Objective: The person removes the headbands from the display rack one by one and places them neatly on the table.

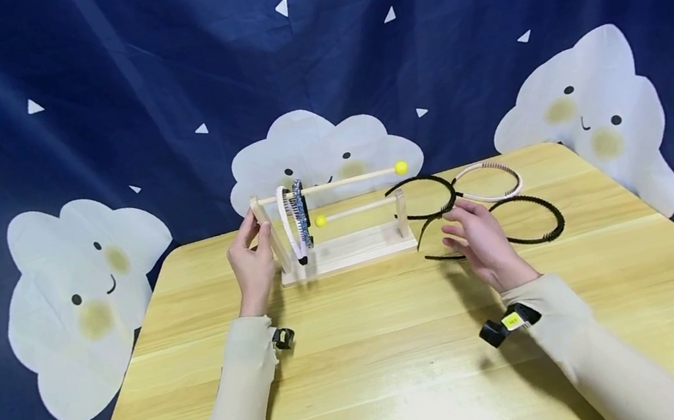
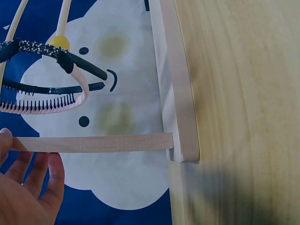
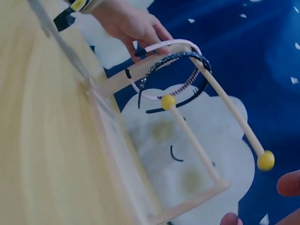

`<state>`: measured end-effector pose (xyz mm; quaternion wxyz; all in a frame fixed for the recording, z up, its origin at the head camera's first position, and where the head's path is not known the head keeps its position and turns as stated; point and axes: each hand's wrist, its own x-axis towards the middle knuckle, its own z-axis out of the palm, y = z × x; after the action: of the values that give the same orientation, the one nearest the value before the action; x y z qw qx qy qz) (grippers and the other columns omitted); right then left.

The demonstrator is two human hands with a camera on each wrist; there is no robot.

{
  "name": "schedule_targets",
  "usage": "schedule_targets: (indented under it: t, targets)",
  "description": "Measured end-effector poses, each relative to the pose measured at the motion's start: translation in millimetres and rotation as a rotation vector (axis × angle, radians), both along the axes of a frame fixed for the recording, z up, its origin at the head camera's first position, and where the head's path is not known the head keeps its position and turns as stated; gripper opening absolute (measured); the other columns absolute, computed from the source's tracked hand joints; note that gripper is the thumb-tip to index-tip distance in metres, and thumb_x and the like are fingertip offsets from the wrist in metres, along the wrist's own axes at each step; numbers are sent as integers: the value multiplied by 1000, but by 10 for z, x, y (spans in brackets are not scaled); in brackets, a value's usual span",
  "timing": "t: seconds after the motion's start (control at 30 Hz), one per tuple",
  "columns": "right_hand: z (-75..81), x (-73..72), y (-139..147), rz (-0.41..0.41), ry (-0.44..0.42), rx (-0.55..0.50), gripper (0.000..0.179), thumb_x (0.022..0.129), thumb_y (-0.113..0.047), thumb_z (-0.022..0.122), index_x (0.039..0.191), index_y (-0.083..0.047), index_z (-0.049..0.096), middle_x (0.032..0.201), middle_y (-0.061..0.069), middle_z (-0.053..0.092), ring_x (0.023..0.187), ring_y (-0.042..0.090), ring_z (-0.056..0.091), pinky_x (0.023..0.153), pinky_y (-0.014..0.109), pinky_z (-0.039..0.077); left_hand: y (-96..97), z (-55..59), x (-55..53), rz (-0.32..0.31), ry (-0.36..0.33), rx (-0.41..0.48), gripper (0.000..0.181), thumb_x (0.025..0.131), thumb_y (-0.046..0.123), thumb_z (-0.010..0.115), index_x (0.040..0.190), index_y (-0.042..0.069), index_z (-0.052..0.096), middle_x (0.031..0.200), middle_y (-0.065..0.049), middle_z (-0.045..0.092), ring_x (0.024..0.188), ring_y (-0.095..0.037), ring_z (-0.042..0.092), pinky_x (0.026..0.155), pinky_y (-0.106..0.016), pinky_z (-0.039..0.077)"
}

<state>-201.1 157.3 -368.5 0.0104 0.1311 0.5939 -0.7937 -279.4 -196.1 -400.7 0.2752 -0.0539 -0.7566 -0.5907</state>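
Observation:
My left hand [image 1: 253, 260] grips the tall left post [image 2: 93, 143] of a wooden headband rack [image 1: 350, 248], thumb on one side and fingers on the other. A pale pink toothed headband [image 1: 288, 225] and a glittery dark headband [image 1: 302, 214] hang on the rack's upper rod [image 3: 229, 105], near that post. Over the table on the right, my right hand [image 1: 483, 245] has its fingers loosely bent and spread apart, with nothing visible between them. Below and beside it lies a black toothed headband [image 1: 558, 221], partly hidden by the hand. Another black headband [image 1: 448, 184] is just past its fingertips.
A light pink headband [image 1: 518, 180] lies at the back right of the wooden table [image 1: 365, 376]. The rack's lower rod [image 1: 357, 210] and upper rod end in yellow balls, pointing opposite ways. A dark blue curtain [image 1: 155, 84] with clouds hangs behind the table.

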Motion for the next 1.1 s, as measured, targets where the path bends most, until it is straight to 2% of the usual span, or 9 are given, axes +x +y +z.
schedule_targets:
  t: [0.1, 0.23, 0.47, 0.57, 0.77, 0.87, 1.0, 1.1]
  targets:
    - [56, -75, -149, -14, 67, 62, 57, 100, -11, 52, 151, -4, 30, 120, 0, 43, 96, 10, 54, 85, 22, 52, 2, -1, -6, 2, 7, -1, 44, 102, 20, 64, 146, 19, 58, 138, -7, 66, 121, -22, 65, 87, -28, 57]
    - [118, -158, -378, 13, 154, 178, 51, 100, -11, 54, 147, 2, 40, 115, 4, 52, 93, 10, 57, 84, 21, 52, 1, 0, -22, 4, 25, -3, 43, 102, 19, 65, 145, 17, 60, 136, -9, 67, 120, -25, 66, 84, -21, 54]
    - [258, -302, -881, 107, 321, 394, 37, 98, -15, 67, 132, -3, 61, 118, 17, 69, 94, 17, 66, 86, 32, 58, -9, -3, -32, 5, 31, 2, 42, 102, 17, 66, 143, 16, 61, 134, -11, 68, 119, -27, 66, 91, -39, 58]
    - [333, -375, -1080, 130, 385, 472, 33, 97, -19, 70, 127, -6, 65, 114, 16, 73, 92, 21, 69, 81, 32, 58, -15, -13, -23, 0, 25, -8, 43, 102, 19, 65, 145, 17, 60, 136, -10, 67, 120, -25, 66, 90, -39, 58]
    - [442, -493, -1344, 125, 435, 566, 30, 95, -27, 74, 115, -6, 68, 105, 7, 75, 89, 19, 71, 74, 31, 56, -8, -41, -22, -7, 23, -3, 44, 102, 22, 65, 145, 20, 59, 135, -9, 68, 120, -23, 66, 87, -31, 58]
    - [462, -534, -1427, 116, 466, 610, 34, 94, -29, 75, 114, -3, 68, 102, 8, 75, 90, 19, 71, 75, 32, 57, 9, -36, -30, -4, 26, 9, 43, 101, 19, 66, 144, 17, 61, 133, -10, 69, 119, -23, 66, 86, -27, 57]
    - [465, -555, -1535, 116, 479, 649, 33, 92, -31, 77, 109, -4, 66, 99, 8, 74, 86, 19, 71, 73, 32, 58, 2, -30, -34, 3, 35, 1, 44, 101, 18, 66, 144, 16, 60, 134, -10, 68, 119, -25, 66, 83, -20, 55]
    - [451, -565, -1613, 114, 466, 668, 33, 91, -32, 79, 107, -6, 66, 96, 7, 74, 84, 18, 71, 72, 31, 57, -19, -31, -29, 1, 34, -6, 44, 101, 19, 65, 145, 17, 59, 135, -10, 68, 120, -25, 66, 85, -26, 56]
